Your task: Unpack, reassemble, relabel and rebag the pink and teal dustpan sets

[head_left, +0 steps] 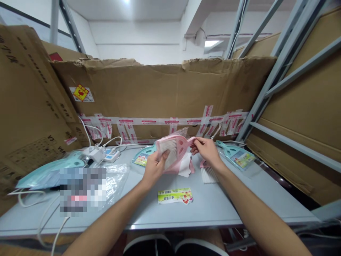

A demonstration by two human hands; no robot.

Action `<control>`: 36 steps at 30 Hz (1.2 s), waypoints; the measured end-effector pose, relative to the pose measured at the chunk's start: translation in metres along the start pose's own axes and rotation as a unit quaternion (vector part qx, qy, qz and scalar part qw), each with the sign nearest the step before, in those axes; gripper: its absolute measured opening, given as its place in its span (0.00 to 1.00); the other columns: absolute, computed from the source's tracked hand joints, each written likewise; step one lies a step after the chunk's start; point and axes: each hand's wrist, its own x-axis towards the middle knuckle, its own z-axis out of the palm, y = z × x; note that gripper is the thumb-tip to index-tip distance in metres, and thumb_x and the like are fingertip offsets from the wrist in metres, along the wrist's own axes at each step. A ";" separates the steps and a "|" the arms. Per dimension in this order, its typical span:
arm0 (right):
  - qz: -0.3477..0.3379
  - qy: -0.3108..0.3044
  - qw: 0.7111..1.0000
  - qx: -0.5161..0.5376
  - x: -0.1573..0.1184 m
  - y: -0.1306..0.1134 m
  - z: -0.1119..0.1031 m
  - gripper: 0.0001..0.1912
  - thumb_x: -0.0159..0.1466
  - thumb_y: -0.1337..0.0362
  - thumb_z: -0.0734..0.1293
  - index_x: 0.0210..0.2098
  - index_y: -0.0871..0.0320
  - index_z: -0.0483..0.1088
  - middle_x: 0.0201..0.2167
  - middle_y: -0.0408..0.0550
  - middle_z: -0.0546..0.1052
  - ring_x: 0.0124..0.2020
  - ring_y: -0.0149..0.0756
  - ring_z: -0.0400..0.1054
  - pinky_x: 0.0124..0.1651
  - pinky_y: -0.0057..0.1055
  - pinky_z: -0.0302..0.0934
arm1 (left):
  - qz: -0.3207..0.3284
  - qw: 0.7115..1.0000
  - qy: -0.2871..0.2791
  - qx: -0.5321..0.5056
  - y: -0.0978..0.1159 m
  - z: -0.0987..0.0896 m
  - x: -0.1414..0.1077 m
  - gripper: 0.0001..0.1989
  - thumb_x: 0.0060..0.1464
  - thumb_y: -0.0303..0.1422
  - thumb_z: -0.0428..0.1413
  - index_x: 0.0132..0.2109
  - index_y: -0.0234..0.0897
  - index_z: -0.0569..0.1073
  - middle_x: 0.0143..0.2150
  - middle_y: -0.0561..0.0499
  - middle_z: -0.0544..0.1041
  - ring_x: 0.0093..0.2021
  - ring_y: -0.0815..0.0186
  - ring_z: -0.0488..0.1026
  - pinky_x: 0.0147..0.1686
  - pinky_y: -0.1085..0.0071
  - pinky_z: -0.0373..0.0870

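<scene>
Above the table, my left hand (155, 166) is closed around a pink dustpan (182, 143), its thumb over white bristles (169, 147) that lie against the pan. Clear plastic film shows behind the pan's upper edge. My right hand (206, 151) pinches the pink handle end at the right. Under the held set are more pink plastic and a white scalloped paper (184, 166). A pink brush with white bristles (208, 173) lies beneath my right wrist, partly hidden by it. Nearer me, a green and yellow printed card (175, 196) rests flat on the table.
Bagged teal dustpan sets lie at the back right (236, 155) and behind my left hand (140, 158). More teal pieces (50, 170), clear plastic bags (114, 185) and a power strip (112, 155) with white cables occupy the left. Cardboard (160, 92) and metal shelf posts enclose the table (213, 209).
</scene>
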 end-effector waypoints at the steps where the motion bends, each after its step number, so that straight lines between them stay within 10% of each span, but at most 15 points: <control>1: 0.014 -0.017 1.000 -0.004 0.000 0.002 0.002 0.15 0.64 0.55 0.73 0.39 0.61 0.82 0.25 0.48 0.82 0.21 0.34 0.75 0.24 0.28 0.73 | -0.013 1.000 -0.009 -0.006 0.000 0.001 -0.001 0.25 0.73 0.54 0.56 0.49 0.38 0.85 0.46 0.45 0.87 0.47 0.52 0.81 0.49 0.62 0.75; 15: 0.080 -0.070 0.985 -0.138 0.002 -0.002 -0.001 0.10 0.66 0.67 0.67 0.30 0.60 0.77 0.21 0.46 0.80 0.16 0.31 0.71 0.19 0.23 0.64 | 0.008 0.996 -0.044 0.071 0.004 0.000 -0.002 0.26 0.72 0.54 0.54 0.35 0.39 0.78 0.29 0.51 0.77 0.31 0.61 0.71 0.36 0.67 0.67; 25: 0.072 -0.135 0.986 -0.072 0.003 -0.004 -0.004 0.16 0.65 0.62 0.66 0.46 0.60 0.82 0.18 0.40 0.73 0.19 0.31 0.64 0.23 0.23 0.56 | -0.080 0.995 0.000 -0.061 -0.001 0.002 0.003 0.27 0.65 0.58 0.63 0.47 0.36 0.85 0.42 0.44 0.88 0.44 0.52 0.83 0.44 0.63 0.79; 30: 0.094 -0.148 0.982 0.068 -0.001 -0.013 -0.006 0.24 0.64 0.49 0.74 0.54 0.54 0.78 0.33 0.43 0.78 0.27 0.31 0.66 0.23 0.23 0.51 | -0.240 0.905 0.064 -0.344 -0.011 0.012 0.016 0.29 0.58 0.53 0.73 0.55 0.35 0.82 0.51 0.39 0.89 0.50 0.48 0.87 0.53 0.54 0.85; 36: -0.031 -0.169 0.979 -0.109 -0.019 -0.021 0.006 0.21 0.68 0.44 0.73 0.33 0.56 0.76 0.30 0.43 0.76 0.28 0.32 0.66 0.32 0.28 0.62 | -0.312 0.807 0.075 -0.495 -0.014 0.012 0.021 0.26 0.67 0.43 0.68 0.65 0.36 0.77 0.62 0.37 0.85 0.62 0.46 0.84 0.64 0.49 0.82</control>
